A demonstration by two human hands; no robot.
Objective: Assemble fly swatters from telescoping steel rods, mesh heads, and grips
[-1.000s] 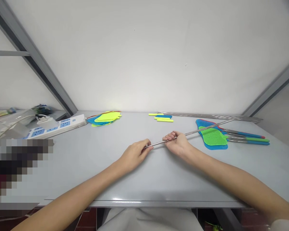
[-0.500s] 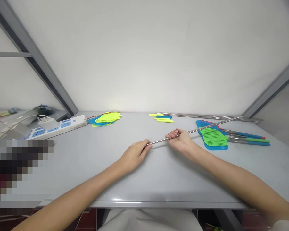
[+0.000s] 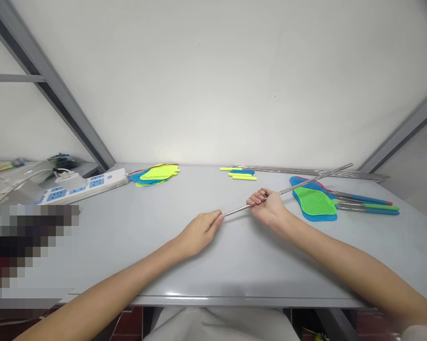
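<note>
Across the centre of the frame, a thin, silvery metal rod (image 3: 236,210) slants from lower left to upper right over the grey worktop (image 3: 164,279). The left hand (image 3: 201,234) has a narrow grip, thumb and fingers pinching the rod's near end; the right hand (image 3: 266,206), palm turned up, curls its fingers around it farther along. The far end passes above the green perforated plastic swatter head (image 3: 315,202) at centre right — whether it touches anything there I cannot tell.

Beyond the hands, short yellow and blue tubular sleeves (image 3: 244,178) lie at upper centre, with a bundle of long metal rods (image 3: 306,171) against the wall. A stack of yellow and blue flat plastic heads (image 3: 160,172) sits left of centre.

The step in hand seems to be handling this single rod — a next move would call for both grips staying firm and in line.
</note>
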